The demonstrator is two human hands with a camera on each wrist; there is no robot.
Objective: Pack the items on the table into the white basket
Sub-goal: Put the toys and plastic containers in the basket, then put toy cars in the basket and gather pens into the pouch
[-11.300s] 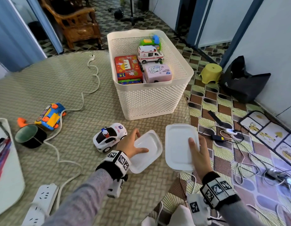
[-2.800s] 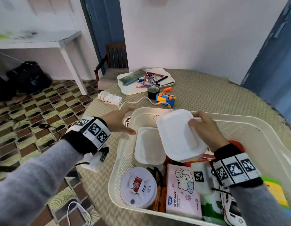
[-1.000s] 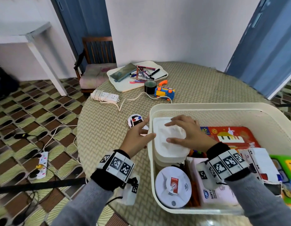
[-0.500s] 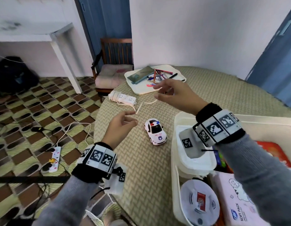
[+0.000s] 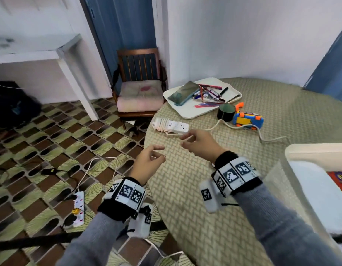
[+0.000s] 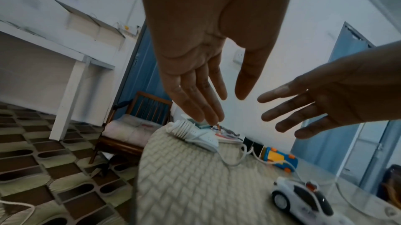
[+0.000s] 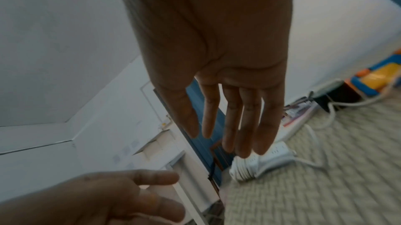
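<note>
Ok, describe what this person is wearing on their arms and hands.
Both arms are in grey knit sleeves. Each wrist carries a black band faced with white panels printed with black square codes, and a small white box, also code-marked, hangs under it. The left hand and right hand are bare: no gloves, no rings to be seen.

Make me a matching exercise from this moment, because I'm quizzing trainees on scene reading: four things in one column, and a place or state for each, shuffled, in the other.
Things:
1. power strip
2. black cup
3. police car
4. left hand

Places or states:
A. beside the blue and yellow toy
B. empty, over the table's edge
C. near the table edge by the chair
D. shown only by the left wrist view

Pairs: 1-C, 2-A, 3-D, 4-B
</note>
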